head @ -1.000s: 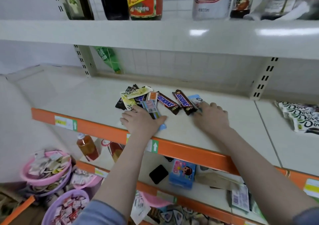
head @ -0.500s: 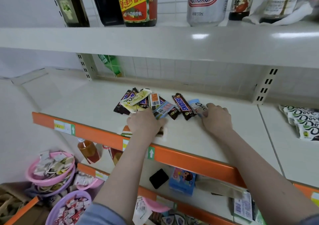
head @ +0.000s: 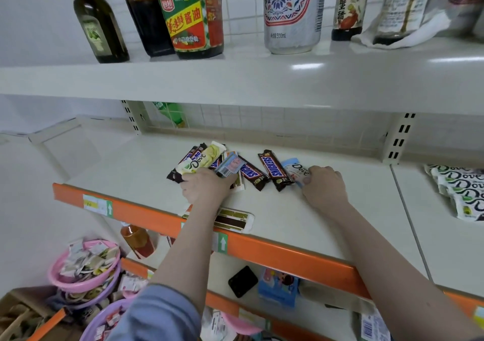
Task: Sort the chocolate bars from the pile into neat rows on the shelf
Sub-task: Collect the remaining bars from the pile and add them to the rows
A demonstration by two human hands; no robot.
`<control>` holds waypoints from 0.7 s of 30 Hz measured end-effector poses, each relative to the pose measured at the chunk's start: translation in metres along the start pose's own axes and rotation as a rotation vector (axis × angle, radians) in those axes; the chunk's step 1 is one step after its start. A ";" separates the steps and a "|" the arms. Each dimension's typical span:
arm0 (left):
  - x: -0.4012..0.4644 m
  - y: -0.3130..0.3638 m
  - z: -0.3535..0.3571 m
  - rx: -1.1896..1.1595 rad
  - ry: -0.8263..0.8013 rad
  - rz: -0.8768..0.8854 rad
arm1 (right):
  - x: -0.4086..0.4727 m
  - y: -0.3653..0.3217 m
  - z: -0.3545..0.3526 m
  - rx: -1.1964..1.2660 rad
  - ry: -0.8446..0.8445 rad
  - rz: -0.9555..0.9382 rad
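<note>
Shop shelf (head: 301,210), cream metal, smooth, orange front lip. Above it, glass bottles (head: 167,16) on an upper shelf; below left, pink baskets (head: 81,275) of sachets. Pile (head: 217,165) of glossy wrapped bars sits mid-shelf, fanned and overlapping. Left hand (head: 207,189) curls over the pile's near edge, gripping several bars. Right hand (head: 324,186) pinches a pale blue bar (head: 296,170). 1 white bar (head: 233,219) lies flat under the left forearm. White Dove packs (head: 461,189) overlap at far right.

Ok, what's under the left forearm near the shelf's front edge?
A pale bar with dark stripes lies flat along the orange shelf edge, passing under the left forearm. Its middle is covered; its brand cannot be read.
</note>
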State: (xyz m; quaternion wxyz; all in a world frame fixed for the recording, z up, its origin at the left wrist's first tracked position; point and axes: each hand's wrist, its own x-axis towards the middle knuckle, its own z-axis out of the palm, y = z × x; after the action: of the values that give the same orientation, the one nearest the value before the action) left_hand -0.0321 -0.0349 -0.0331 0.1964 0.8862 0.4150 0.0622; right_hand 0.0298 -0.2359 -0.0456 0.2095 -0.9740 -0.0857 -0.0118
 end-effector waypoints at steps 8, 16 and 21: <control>0.019 0.012 -0.004 -0.256 0.016 -0.258 | -0.007 -0.002 -0.003 0.011 0.020 0.010; 0.023 0.004 -0.006 -0.464 0.031 -0.318 | -0.006 -0.003 -0.002 0.005 0.013 0.029; 0.006 0.006 0.005 -0.611 0.140 -0.174 | -0.008 -0.005 -0.006 0.072 -0.033 0.049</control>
State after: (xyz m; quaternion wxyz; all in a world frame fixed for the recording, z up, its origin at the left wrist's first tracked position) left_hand -0.0228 -0.0348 -0.0354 0.4288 0.7411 0.4637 0.2277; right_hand 0.0210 -0.2348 -0.0386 0.2430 -0.9677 -0.0659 0.0126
